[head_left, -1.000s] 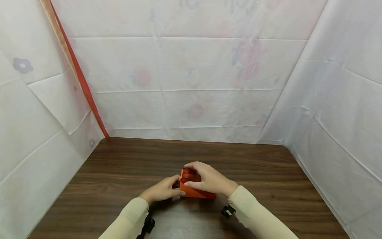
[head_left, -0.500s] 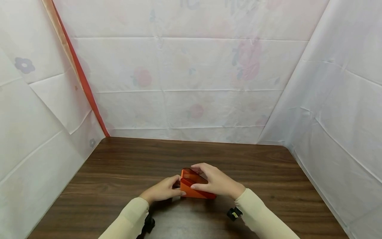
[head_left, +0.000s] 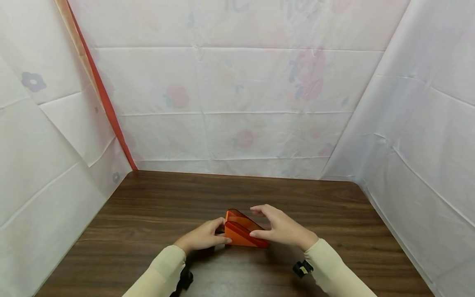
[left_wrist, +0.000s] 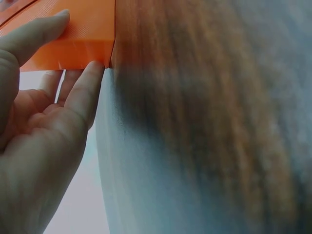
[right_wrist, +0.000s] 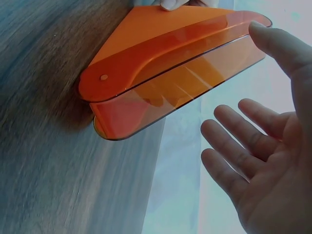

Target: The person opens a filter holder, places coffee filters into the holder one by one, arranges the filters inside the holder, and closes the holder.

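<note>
An orange wedge-shaped case [head_left: 235, 238] with a translucent orange-red cover [right_wrist: 119, 87] stands on the table, its high end to the left. A small round pin [right_wrist: 103, 77] shows at the cover's low end. My left hand [head_left: 202, 236] pinches the high end, thumb on the near face and fingers at the end and behind. In the left wrist view, the thumb [left_wrist: 58, 22] lies on the orange wall. My right hand [head_left: 283, 227] is spread beside the sloping top, holding nothing. Its thumb [right_wrist: 280, 44] overlaps the cover's edge; whether it touches, I cannot tell.
The dark wood-grain table [head_left: 167, 194] extends around the case. White printed sheets [head_left: 222, 103] hang behind it and along both sides, with a red strip [head_left: 100, 90] at the left corner. A small black device [head_left: 302, 268] sits at the right wrist.
My right hand has drawn back to the right along the sloping top and its fingers have come away from the case. More of the cover shows. The left hand has stayed in place.
</note>
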### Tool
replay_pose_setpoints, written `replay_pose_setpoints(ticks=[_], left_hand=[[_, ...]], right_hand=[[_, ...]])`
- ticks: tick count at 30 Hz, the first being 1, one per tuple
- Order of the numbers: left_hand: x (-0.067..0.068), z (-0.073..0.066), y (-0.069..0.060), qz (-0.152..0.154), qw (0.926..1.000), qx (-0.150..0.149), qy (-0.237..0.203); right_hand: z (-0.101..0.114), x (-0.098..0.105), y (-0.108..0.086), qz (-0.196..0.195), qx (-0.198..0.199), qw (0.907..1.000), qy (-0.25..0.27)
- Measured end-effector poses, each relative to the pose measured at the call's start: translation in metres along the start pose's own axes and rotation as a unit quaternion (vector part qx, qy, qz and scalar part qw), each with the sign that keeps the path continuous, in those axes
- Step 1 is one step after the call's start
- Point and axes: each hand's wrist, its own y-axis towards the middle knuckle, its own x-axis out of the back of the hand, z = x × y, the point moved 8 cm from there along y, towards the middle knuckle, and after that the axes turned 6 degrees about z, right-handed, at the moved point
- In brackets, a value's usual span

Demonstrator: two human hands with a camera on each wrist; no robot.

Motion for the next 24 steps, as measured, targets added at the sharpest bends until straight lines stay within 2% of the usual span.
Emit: replay_pose_setpoints(ticks=[7, 13, 24], left_hand=[[0.0, 0.003, 0.002, -0.008, 0.9999, 0.009, 0.008], [-0.001, 0.002, 0.001, -0.012, 0.9998, -0.005, 0.012], [-0.002, 0.001, 0.0, -0.014, 0.9998, -0.009, -0.007]], right_hand=[[-0.004, 0.001, -0.006, 0.004, -0.006, 0.9999, -0.008], [-0.01, 0.0, -0.01, 0.004, -0.004, 0.9999, -0.012], [-0.017, 0.0, -0.019, 0.003, -0.015, 0.9999, 0.002]])
